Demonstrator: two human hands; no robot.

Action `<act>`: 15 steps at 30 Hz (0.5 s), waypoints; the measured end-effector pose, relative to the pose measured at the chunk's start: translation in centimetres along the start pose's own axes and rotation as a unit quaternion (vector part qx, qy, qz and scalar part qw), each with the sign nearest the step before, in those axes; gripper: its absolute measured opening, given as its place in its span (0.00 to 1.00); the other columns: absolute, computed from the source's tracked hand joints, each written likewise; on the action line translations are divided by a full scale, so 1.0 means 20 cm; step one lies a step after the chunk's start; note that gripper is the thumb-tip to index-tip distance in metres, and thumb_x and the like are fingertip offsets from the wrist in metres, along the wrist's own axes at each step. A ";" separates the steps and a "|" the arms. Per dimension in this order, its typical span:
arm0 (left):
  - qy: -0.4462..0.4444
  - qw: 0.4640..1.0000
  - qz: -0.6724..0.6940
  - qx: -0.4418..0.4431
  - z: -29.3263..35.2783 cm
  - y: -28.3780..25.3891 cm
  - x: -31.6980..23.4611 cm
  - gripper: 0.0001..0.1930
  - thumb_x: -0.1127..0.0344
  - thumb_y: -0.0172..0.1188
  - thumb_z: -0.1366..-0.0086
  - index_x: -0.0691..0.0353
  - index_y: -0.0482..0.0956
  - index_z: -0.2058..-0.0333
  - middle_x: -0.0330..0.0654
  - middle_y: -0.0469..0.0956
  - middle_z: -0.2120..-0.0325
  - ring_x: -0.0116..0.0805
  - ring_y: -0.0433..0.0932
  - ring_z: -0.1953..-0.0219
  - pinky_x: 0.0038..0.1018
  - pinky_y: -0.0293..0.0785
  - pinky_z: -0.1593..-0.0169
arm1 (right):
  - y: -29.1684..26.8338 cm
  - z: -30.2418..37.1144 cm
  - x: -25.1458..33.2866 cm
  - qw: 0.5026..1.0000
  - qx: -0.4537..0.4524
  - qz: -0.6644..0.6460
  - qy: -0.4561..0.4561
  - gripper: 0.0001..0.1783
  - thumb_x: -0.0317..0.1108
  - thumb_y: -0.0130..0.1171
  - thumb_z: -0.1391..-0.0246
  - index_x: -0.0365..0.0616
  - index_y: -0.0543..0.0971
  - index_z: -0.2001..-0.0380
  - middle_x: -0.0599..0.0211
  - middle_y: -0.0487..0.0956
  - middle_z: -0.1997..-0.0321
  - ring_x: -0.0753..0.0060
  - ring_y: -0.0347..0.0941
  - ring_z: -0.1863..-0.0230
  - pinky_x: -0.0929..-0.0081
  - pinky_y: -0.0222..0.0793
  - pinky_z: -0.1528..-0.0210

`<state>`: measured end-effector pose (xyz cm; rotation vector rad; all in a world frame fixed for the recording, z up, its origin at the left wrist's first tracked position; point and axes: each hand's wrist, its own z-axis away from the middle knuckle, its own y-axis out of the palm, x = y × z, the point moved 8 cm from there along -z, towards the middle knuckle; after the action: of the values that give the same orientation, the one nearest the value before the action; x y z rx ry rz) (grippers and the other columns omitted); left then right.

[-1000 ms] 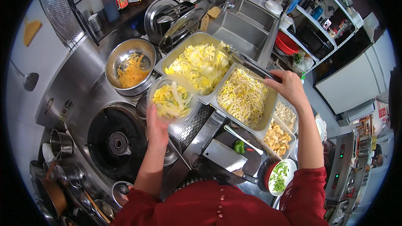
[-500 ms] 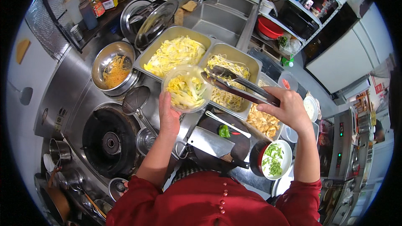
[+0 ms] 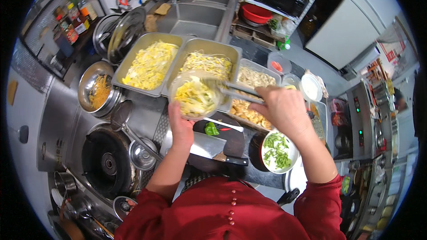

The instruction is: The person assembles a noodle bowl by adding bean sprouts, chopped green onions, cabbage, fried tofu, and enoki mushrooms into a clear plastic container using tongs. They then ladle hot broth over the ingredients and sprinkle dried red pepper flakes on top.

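My left hand (image 3: 181, 126) is wrapped round the side of a clear round plastic bowl (image 3: 195, 116) with shredded yellow-white cabbage in it. In my right hand (image 3: 284, 109) is a pair of dark metal tongs (image 3: 242, 91). Their tips, smeared by motion, are at the bowl's right rim; I cannot tell whether they pinch anything. Just beyond the bowl stands a steel tray (image 3: 236, 58) of bean sprouts (image 3: 205, 62). To its left is another steel tray (image 3: 175, 41) of shredded cabbage (image 3: 150, 66).
A cleaver (image 3: 207, 144), a green pepper (image 3: 211, 129) and a white spoon (image 3: 231, 124) lie nearer me. Right: fried brown pieces (image 3: 249, 113) and a bowl of chopped greens (image 3: 293, 153). Left: a wok burner (image 3: 106, 162), a strainer (image 3: 120, 114) and a steel bowl (image 3: 84, 84) of orange shreds.
My view has turned, so the counter sits further left in it. The tongs' tips have gone from above the sprout tray's near edge to the bowl's right rim. The bowl stays in my left hand.
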<state>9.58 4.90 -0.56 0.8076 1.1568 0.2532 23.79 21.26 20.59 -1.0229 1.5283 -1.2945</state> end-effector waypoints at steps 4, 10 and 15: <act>-0.084 0.996 0.028 -0.020 0.01 -0.05 0.03 0.34 0.34 0.45 0.32 0.52 0.65 0.38 0.42 0.73 0.44 0.41 0.76 0.50 0.33 0.76 0.65 | -0.10 0.19 -0.38 0.995 -0.066 -0.028 0.073 0.23 0.49 0.69 0.51 0.47 0.84 0.56 0.57 0.84 0.68 0.55 0.81 0.68 0.63 0.75 0.65; -0.086 0.996 -0.013 -0.001 0.08 -0.08 0.02 0.33 0.38 0.45 0.30 0.54 0.65 0.36 0.42 0.70 0.40 0.41 0.72 0.42 0.41 0.75 0.48 | 0.22 0.40 -0.67 0.986 0.058 -0.031 0.155 0.26 0.52 0.72 0.57 0.47 0.85 0.57 0.55 0.84 0.70 0.53 0.82 0.67 0.62 0.76 0.63; -0.010 0.998 -0.057 0.015 0.11 -0.02 0.05 0.31 0.50 0.51 0.30 0.57 0.61 0.33 0.43 0.67 0.36 0.39 0.65 0.34 0.40 0.62 0.33 | 0.18 0.37 -0.56 0.979 -0.019 -0.193 0.069 0.27 0.50 0.74 0.58 0.46 0.85 0.55 0.56 0.84 0.69 0.55 0.82 0.66 0.63 0.76 0.63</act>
<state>11.94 4.19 -1.20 0.7655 1.1848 0.1341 33.89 30.32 17.55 -1.3240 1.5093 -1.6372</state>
